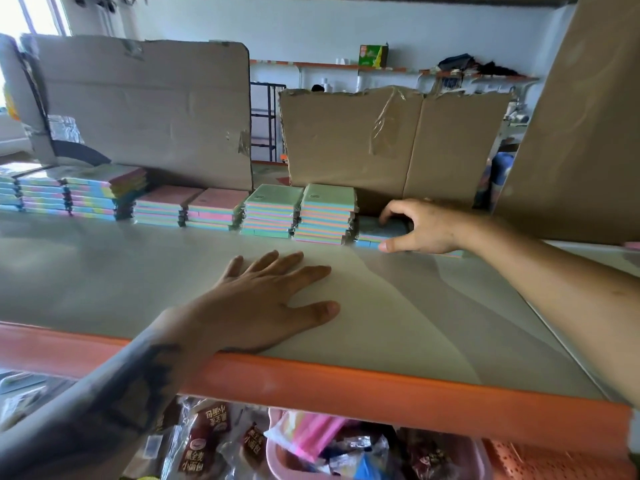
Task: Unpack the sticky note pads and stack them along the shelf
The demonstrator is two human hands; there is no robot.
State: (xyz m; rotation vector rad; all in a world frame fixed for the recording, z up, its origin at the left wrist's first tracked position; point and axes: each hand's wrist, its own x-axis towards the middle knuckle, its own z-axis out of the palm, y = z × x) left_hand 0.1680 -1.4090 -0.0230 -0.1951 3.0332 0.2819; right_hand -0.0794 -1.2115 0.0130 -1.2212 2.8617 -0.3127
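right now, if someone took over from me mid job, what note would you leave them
Left hand: flat on the shelf, holding nothing.
Right hand: gripping a sticky note pad at the right end of the row.
Done: stacks of pads line the back of the shelf against the cardboard.
Left: build up this low last stack; any further pads are out of view.
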